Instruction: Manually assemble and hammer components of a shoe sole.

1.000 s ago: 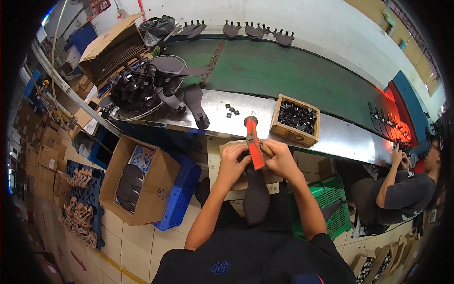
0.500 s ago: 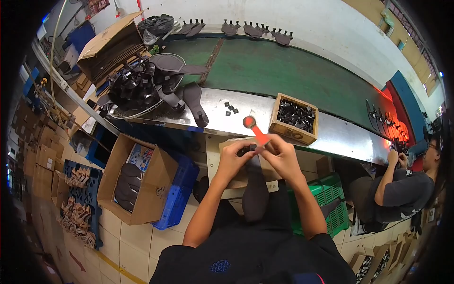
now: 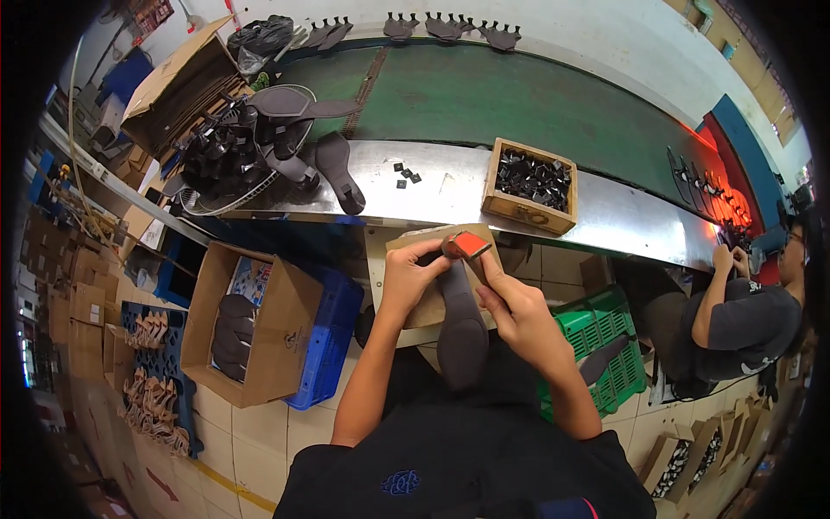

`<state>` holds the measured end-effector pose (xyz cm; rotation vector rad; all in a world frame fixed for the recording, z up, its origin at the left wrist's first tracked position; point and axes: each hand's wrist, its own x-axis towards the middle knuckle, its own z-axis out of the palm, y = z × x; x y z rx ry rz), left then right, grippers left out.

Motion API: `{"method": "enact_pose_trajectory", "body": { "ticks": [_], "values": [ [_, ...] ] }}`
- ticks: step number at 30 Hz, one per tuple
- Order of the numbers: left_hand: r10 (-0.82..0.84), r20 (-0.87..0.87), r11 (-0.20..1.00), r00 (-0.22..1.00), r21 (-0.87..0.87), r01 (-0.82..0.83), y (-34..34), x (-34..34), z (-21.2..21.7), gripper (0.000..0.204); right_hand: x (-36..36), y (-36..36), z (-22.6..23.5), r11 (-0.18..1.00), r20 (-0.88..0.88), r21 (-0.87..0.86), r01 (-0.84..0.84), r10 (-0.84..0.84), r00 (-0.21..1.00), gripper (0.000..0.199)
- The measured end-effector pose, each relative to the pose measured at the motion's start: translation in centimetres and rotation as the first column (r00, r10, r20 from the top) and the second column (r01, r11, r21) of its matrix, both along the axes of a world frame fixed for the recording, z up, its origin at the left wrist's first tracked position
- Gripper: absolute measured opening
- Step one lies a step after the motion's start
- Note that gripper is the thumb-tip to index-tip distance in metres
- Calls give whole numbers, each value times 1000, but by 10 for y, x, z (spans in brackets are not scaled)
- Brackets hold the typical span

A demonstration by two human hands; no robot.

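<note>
Here the dark sole (image 3: pixel 461 324) lies lengthwise between the two hands, its toe end up on a piece of cardboard (image 3: pixel 430 278) that rests on a small stand, its heel end hanging down toward the person's lap. The left hand (image 3: pixel 409 278) sits on the sole's left side, fingers curled, with thumb and forefinger pinched in at the top of the sole, touching it near the hammer head. The right hand (image 3: pixel 516 310) is on the sole's right side, closed around a hammer (image 3: pixel 467 246) whose orange end faces the camera; the tool stands just above the sole's toe, and whether it touches the sole I cannot tell. Both hands are nearly meeting over the top of the sole. Just beyond them runs a metal shelf (image 3: pixel 605 216) that carries a wooden box (image 3: pixel 528 186) of small black parts, a few loose black pieces (image 3: pixel 404 174), and, to the left, a heap of soles (image 3: pixel 285 143) in a wire basket. Behind the shelf is a green belt (image 3: pixel 519 104) with more dark pieces at its far edge. Below left, an open carton (image 3: pixel 259 324) holds stacked soles beside a blue crate (image 3: pixel 328 337); a green crate (image 3: pixel 605 346) stands at the right. Further right, another person (image 3: pixel 735 311) sits with hands raised at the shelf.
</note>
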<state>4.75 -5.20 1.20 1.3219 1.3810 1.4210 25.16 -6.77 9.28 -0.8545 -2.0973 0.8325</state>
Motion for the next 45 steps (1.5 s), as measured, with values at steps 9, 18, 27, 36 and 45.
{"method": "enact_pose_trajectory", "body": {
  "ticks": [9, 18, 27, 36, 45],
  "values": [
    [-39, -59, 999, 998, 4, 39, -1, -8, -11, 41, -2, -6, 6, 1000, 80, 11, -19, 18, 997, 61],
    [-33, -641, 999, 767, -18, 28, -9, -6, -19, 114, 6, -10, 8, 983, 73, 181, -10, -3, 997, 63],
    [-75, -623, 997, 779, -41, 63, -5, -2, -1, 111, 8, 6, -29, 942, -57, -311, 127, -152, 987, 51],
    [58, -619, 990, 783, 138, 35, -21, 1, -6, 40, 23, 7, 6, 983, 38, 106, 150, -155, 987, 48],
    [-463, 143, 885, 875, 17, 466, -125, 18, 101, 23, 12, 27, -29, 939, 706, 220, -263, 33, 707, 47]
  ]
}}
